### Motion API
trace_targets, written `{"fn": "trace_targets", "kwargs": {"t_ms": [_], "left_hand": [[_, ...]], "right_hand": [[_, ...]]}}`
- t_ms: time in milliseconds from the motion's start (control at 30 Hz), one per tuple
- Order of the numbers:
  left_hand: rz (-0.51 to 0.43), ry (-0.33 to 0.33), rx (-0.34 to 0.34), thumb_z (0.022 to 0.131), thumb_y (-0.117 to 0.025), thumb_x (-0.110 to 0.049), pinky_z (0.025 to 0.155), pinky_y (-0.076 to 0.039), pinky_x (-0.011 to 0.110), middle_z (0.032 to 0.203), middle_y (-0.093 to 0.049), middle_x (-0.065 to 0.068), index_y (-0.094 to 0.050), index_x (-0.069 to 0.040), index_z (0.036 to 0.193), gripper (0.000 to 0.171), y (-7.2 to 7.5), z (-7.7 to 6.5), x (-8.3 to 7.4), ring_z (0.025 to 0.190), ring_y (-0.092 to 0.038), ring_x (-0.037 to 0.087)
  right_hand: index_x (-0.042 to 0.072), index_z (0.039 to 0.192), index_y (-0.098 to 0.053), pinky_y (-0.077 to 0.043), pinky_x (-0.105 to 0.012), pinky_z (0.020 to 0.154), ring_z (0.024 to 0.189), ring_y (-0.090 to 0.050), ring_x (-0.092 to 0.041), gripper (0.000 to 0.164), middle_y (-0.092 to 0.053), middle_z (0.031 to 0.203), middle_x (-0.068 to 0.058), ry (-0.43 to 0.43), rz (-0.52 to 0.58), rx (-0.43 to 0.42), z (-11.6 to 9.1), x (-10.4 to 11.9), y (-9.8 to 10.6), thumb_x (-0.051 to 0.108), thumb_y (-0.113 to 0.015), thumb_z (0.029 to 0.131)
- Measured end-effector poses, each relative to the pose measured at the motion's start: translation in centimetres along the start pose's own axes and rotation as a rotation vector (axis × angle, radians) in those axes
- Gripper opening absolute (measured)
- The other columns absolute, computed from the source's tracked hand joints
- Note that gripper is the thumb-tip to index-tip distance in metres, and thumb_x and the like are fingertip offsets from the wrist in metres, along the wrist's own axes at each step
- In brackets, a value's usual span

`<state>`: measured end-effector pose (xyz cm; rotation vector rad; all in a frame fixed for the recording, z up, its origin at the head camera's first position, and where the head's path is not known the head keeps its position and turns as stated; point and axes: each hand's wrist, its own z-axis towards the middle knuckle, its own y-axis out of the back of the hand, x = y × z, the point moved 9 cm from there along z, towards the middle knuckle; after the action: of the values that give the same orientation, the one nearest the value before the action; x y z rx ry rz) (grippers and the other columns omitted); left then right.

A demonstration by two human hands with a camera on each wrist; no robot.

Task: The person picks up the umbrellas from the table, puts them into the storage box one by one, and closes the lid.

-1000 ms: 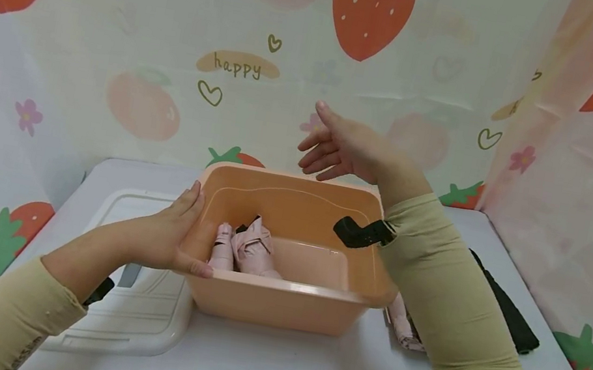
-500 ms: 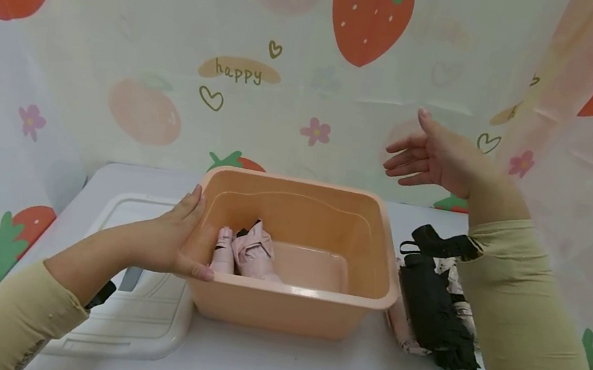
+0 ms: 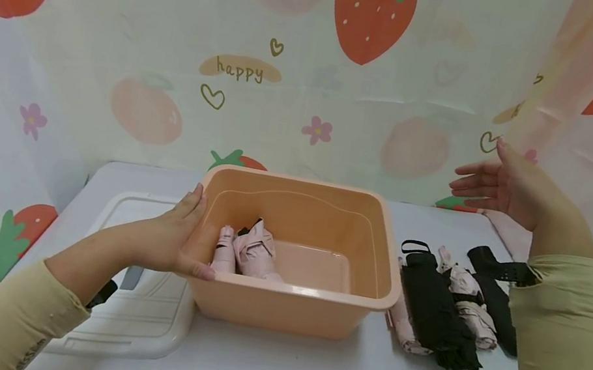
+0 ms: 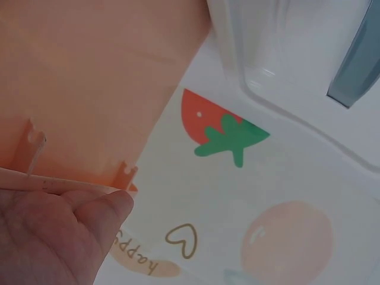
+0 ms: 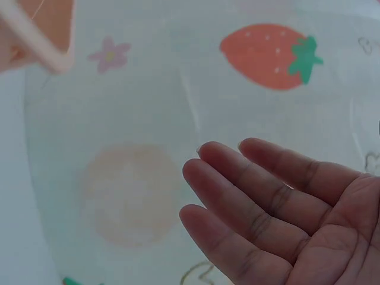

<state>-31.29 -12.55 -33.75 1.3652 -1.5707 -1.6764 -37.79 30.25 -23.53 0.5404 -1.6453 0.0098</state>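
My left hand [image 3: 166, 235] holds the left front corner of a peach plastic storage box [image 3: 275, 307]; its thumb lies over the rim, its fingers along the left side. In the left wrist view the palm [image 4: 44, 237] meets the rim. Two pink folded umbrellas, a slim one [image 3: 225, 250] and a wider one [image 3: 255, 250], lie inside at the left. My right hand [image 3: 528, 186] hovers in the air at the right, above and behind a group of folded umbrellas. Its fingers are extended and hold nothing, as the right wrist view confirms [image 5: 267, 208].
Right of the box lie a pink folded umbrella [image 3: 407, 327], a black one [image 3: 432, 308], a pale patterned one [image 3: 474, 309] and a dark one [image 3: 498, 306]. A white lid [image 3: 129, 321] with a grey latch lies partly under the box's left side. Strawberry-printed cloth hangs behind.
My right hand has moved from above the box's back edge far to the right, past the umbrellas, which now show. The left hand and box stay in place.
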Motion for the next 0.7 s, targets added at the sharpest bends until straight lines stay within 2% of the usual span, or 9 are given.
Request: {"fn": "trace_targets", "kwargs": {"t_ms": [133, 233, 333, 433, 500, 700], "left_hand": [[-0.008, 0.000, 0.000, 0.058, -0.063, -0.076, 0.107, -0.018, 0.051, 0.149, 0.018, 0.020, 0.008, 0.006, 0.142, 0.138, 0.0, 0.0, 0.0, 0.138, 0.006, 0.036], [-0.009, 0.005, 0.003, 0.058, -0.063, -0.076, 0.107, -0.018, 0.051, 0.149, 0.018, 0.019, 0.009, 0.006, 0.142, 0.138, -0.1, -0.1, 0.0, 0.138, 0.006, 0.036], [-0.004, 0.006, -0.002, 0.058, -0.062, -0.077, 0.107, -0.018, 0.051, 0.149, 0.018, 0.020, 0.008, 0.006, 0.142, 0.137, 0.0, -0.1, 0.1, 0.138, 0.005, 0.036], [-0.003, 0.003, -0.008, 0.059, -0.062, -0.076, 0.107, -0.018, 0.051, 0.149, 0.018, 0.021, 0.008, 0.006, 0.142, 0.137, 0.2, -0.2, 0.1, 0.137, 0.005, 0.037], [0.000, 0.001, -0.009, 0.059, -0.062, -0.076, 0.107, -0.018, 0.052, 0.148, 0.018, 0.022, 0.008, 0.007, 0.142, 0.137, 0.3, -0.3, 0.1, 0.137, 0.005, 0.037], [0.001, 0.003, -0.010, 0.058, -0.062, -0.077, 0.107, -0.018, 0.051, 0.149, 0.018, 0.021, 0.009, 0.006, 0.142, 0.138, 0.3, -0.2, 0.1, 0.138, 0.005, 0.036]], "right_hand": [[0.021, 0.104, -0.063, -0.050, -0.027, 0.081, 0.096, -0.063, -0.013, 0.061, -0.067, 0.100, 0.003, -0.032, -0.007, -0.013, -0.6, -2.8, 1.5, 0.064, -0.022, 0.089], [0.018, 0.108, -0.059, -0.050, -0.028, 0.081, 0.095, -0.062, -0.011, 0.061, -0.066, 0.100, 0.005, -0.068, -0.022, -0.025, -1.1, -5.1, 2.6, 0.063, -0.023, 0.089], [0.009, 0.119, -0.052, -0.050, -0.029, 0.081, 0.094, -0.062, -0.010, 0.066, -0.064, 0.102, 0.004, -0.114, -0.043, -0.038, -1.4, -7.5, 3.9, 0.061, -0.023, 0.090], [-0.005, 0.132, -0.037, -0.050, -0.029, 0.082, 0.093, -0.061, -0.007, 0.076, -0.062, 0.107, 0.000, -0.156, -0.088, -0.038, -1.7, -9.9, 5.0, 0.058, -0.021, 0.093], [-0.012, 0.134, -0.027, -0.050, -0.031, 0.082, 0.090, -0.061, -0.005, 0.080, -0.062, 0.109, -0.003, -0.192, -0.113, -0.045, -2.0, -11.7, 5.7, 0.056, -0.022, 0.094], [-0.017, 0.133, -0.024, -0.049, -0.035, 0.085, 0.085, -0.060, -0.001, 0.080, -0.062, 0.105, -0.002, -0.287, -0.130, -0.081, -3.1, -17.0, 7.3, 0.053, -0.028, 0.094]]}}
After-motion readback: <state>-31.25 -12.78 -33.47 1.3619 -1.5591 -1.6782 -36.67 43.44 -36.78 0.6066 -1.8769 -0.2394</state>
